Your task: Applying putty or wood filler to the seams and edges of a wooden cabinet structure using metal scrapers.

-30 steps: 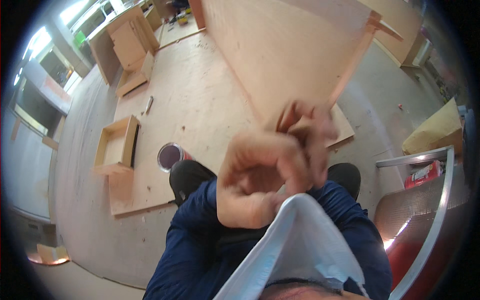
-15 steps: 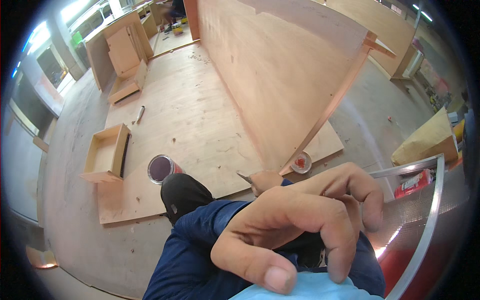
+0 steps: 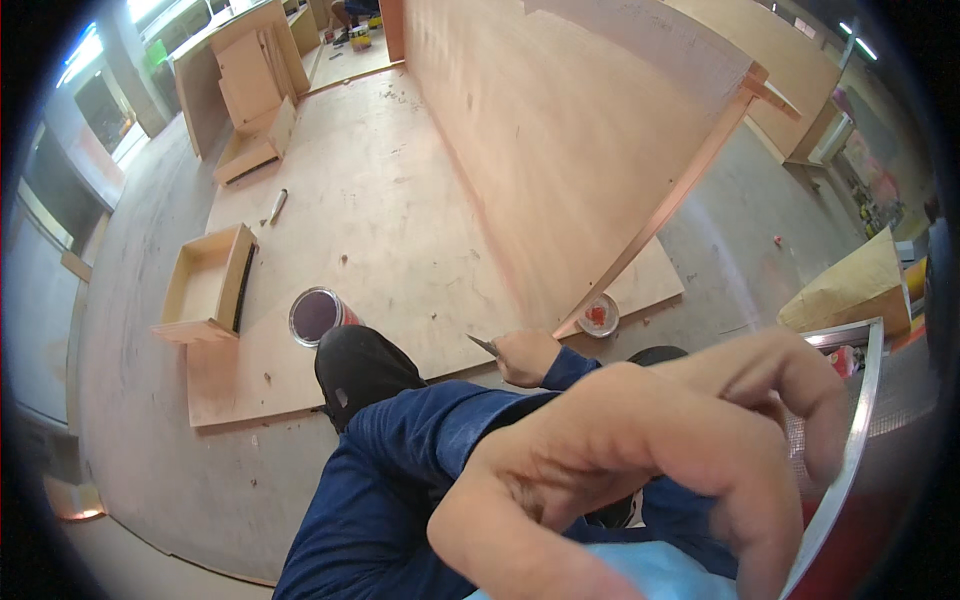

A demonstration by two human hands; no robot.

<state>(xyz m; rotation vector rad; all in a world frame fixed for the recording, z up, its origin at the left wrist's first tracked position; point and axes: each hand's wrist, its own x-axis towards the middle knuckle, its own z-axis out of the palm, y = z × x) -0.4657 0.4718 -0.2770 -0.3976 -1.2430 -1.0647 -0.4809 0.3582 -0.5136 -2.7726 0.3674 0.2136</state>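
Observation:
Close to the camera, my left hand is raised with its fingers bent and apart; nothing shows between them. It hides part of my navy trousers and a light blue cloth below. Farther off, my right hand is closed on what looks like a putty knife, its grey pointed blade sticking out to the left and its handle hidden in the fist. Just right of that hand, a round dish with reddish paste sits by the foot of an upright wooden panel.
An open can with dark contents stands on the wooden base board, beside my black shoe. A wooden drawer and a tube lie left. On the right are a metal frame and a paper bag.
My left hand has moved right and nearer the camera, its fingers still bent. My right hand keeps the putty knife, with more of its wrist and sleeve showing. The view has tilted slightly.

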